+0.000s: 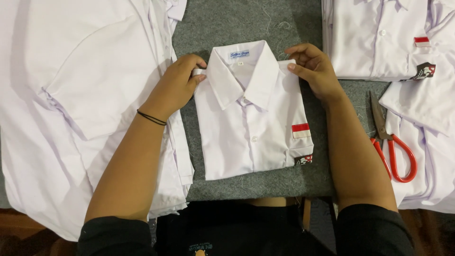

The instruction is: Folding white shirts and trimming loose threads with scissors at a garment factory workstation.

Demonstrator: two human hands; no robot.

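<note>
A folded white shirt [253,118] with a collar, buttons and a small red-and-white patch lies on the grey felt table top [237,23]. My left hand [177,85] pinches the shirt's left shoulder edge beside the collar. A thin black band circles that wrist. My right hand [313,68] pinches the right shoulder edge at the top corner. Both hands hold the fold at the shoulders, with the shirt flat between them.
A loose pile of white shirts [76,104] covers the left side, partly under my left arm. Folded white shirts [379,38] are stacked at the upper right, more lie at the right edge. Red-handled scissors [391,142] lie to the right of my right forearm.
</note>
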